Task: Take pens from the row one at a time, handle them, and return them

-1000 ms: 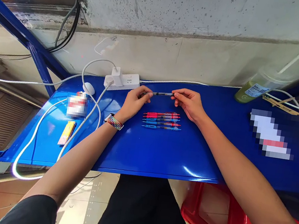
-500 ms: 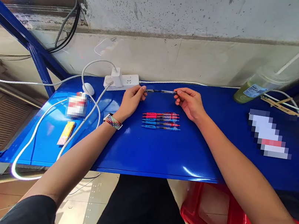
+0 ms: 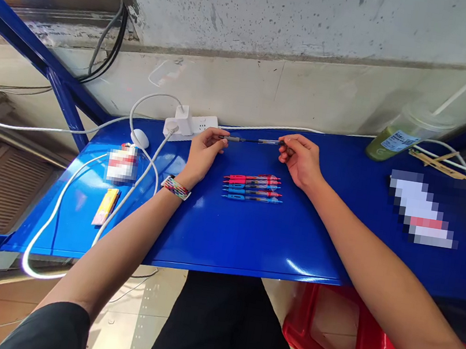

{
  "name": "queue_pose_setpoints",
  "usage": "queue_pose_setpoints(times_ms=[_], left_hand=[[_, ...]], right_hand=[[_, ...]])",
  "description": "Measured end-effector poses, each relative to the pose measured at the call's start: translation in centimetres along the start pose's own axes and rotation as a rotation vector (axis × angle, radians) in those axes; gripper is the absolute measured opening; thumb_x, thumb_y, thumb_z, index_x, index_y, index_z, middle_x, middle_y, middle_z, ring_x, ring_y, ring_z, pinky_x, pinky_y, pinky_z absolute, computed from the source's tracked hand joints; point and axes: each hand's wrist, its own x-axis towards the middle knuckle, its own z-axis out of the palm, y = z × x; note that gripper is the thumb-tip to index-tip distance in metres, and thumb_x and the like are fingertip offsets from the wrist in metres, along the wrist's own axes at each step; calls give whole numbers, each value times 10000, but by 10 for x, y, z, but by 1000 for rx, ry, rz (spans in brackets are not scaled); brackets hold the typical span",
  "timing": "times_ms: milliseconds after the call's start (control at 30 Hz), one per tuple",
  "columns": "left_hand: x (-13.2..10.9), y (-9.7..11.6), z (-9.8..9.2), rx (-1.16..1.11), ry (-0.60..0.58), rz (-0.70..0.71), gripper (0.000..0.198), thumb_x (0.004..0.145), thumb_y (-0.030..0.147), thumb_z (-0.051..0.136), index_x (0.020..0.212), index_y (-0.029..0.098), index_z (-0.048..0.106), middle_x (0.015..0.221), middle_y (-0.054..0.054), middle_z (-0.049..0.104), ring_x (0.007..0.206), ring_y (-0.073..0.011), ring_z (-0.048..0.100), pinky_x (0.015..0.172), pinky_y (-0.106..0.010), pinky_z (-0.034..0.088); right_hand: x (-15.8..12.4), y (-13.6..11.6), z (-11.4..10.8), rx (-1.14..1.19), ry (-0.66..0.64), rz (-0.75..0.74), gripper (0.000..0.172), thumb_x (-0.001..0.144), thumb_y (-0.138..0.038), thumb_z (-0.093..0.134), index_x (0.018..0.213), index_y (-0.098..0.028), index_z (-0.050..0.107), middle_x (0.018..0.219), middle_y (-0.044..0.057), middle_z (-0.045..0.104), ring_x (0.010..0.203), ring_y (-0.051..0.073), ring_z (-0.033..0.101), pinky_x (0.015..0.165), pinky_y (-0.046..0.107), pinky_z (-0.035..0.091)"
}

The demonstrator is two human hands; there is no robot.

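My left hand (image 3: 207,150) pinches the left end of a black pen (image 3: 252,140), where a grey section shows. My right hand (image 3: 301,160) is closed on its right end, beside a clear section. Between these two sections a thin dark length of the pen is exposed. The pen is level, above the back part of the blue table (image 3: 223,237). Closer to me, a row of several red and blue pens (image 3: 252,188) lies side by side on the tabletop, touched by neither hand.
A white power strip (image 3: 199,125) with cables sits behind my left hand. Farther left are a white mouse (image 3: 139,138) and a yellow packet (image 3: 106,207). A green drink cup (image 3: 391,141) and a blurred-out flat object (image 3: 420,211) are at right. A red stool (image 3: 323,334) stands below.
My hands have moved slightly apart, the right one to the right. The pen now spans a longer distance, with more of its thin dark middle showing.
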Motion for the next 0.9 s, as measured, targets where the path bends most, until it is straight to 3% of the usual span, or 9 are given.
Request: queue_pose_setpoints(times_ms=[433,700,800,900], left_hand=[[-1,3,1,-13,12,14,200,857,183,804,1052,224,794,1050,-53,804,916,-165,752,789,-279,622],[-1,2,1,-3,19,5,198,856,166,796,1045,226,788,1093,-60,822,949,-178,773,792,-287,641],[-1,2,1,-4,19,3,190,881,184,812,1065,231,800,1047,-55,818,951,-186,781,784,-287,644],[-1,2,1,-1,13,-13,160,934,239,835,1093,239,817,973,-51,809,930,-190,788,770,-289,642]], right_hand=[[0,-2,-3,19,15,7,135,745,-309,876,840,-225,831,739,25,697,608,128,574,556,279,510],[2,2,-3,-52,64,-12,489,806,-624,994,772,-243,690,748,21,686,588,122,559,531,277,518],[2,3,-3,-63,51,-18,439,820,-590,985,807,-239,721,783,33,708,610,131,592,554,285,540],[1,0,-3,-42,49,-1,261,826,-434,946,841,-235,779,791,35,729,638,141,621,586,286,567]])
